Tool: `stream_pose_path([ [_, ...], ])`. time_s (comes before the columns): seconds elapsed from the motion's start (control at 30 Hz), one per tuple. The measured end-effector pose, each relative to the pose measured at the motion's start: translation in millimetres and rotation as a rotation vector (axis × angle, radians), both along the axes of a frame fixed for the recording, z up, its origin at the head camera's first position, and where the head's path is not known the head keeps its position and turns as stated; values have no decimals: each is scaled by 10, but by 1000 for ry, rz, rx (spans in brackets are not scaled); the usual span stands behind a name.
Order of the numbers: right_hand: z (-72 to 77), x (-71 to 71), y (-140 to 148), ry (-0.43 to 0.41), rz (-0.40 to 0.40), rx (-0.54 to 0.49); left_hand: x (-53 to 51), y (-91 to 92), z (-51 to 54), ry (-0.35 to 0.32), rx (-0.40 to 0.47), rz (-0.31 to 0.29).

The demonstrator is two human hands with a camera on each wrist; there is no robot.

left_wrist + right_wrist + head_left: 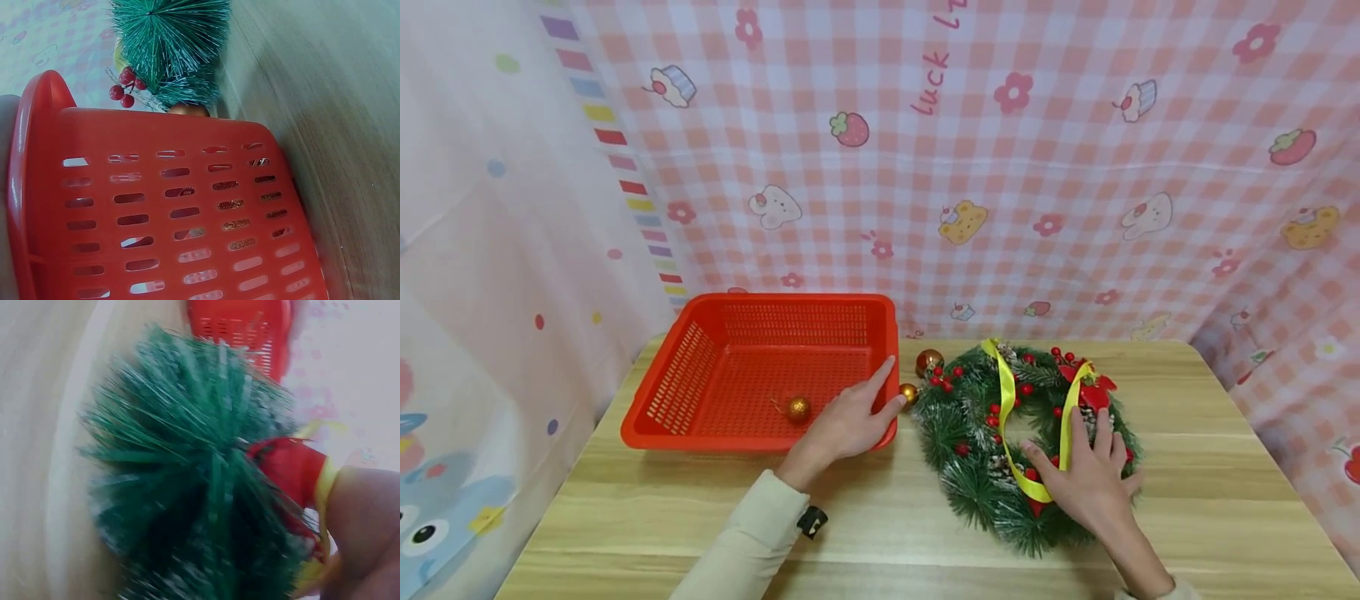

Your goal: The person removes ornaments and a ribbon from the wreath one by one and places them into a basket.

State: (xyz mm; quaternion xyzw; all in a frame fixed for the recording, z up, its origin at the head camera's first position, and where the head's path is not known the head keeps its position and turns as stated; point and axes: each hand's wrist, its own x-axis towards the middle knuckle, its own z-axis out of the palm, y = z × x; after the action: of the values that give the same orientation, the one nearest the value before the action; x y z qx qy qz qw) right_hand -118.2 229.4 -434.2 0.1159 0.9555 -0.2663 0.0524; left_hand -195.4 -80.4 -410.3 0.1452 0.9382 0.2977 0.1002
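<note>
My left hand (pixel 847 419) lies over the right rim of a red plastic basket (pixel 647 392), index finger and thumb stretched out. The thumb tip is near a small gold ball (pixel 908 394) outside the basket. Inside the basket sits a glittery gold ball (pixel 798 408). My right hand (pixel 1093 479) rests on the right side of a green Christmas wreath (pixel 958 446), fingers spread. A yellow ribbon (pixel 1007 400) loops over the wreath and passes by that hand's thumb and fingers. The right wrist view shows the hand beside the ribbon and a red decoration (pixel 290 472).
A larger bronze ball (pixel 929 362) stands between basket and wreath, towards the back. Red berries (pixel 942 379) and a red bow (pixel 1096 390) decorate the wreath. The wooden table (pixel 880 533) ends at a pink checked curtain (pixel 910 192).
</note>
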Motion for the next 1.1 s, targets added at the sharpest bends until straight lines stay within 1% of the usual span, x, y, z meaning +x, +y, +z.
stream_pose_path([
  [0.13,-100,-44,-53,39,-51,27,1,-7,-3,-1,1,6],
  [0.23,-153,-66,-72,57,-75,49,4,-10,-7,0,6,4],
  [0.33,-183,-77,-70,75,-87,56,3,-12,-11,-5,11,3],
  [0.47,-216,-98,-28,118,-75,63,-4,-12,-17,1,16,-1],
  [0.57,-245,-114,38,155,-44,65,-4,-12,-17,11,23,-6],
  [0.63,-265,-120,96,169,-7,69,-1,-13,-16,14,26,-7],
  [0.83,-288,-165,293,174,135,79,4,-17,-12,32,20,-12],
  [1.1,-280,-280,513,212,256,80,8,-9,-7,37,22,-10],
])
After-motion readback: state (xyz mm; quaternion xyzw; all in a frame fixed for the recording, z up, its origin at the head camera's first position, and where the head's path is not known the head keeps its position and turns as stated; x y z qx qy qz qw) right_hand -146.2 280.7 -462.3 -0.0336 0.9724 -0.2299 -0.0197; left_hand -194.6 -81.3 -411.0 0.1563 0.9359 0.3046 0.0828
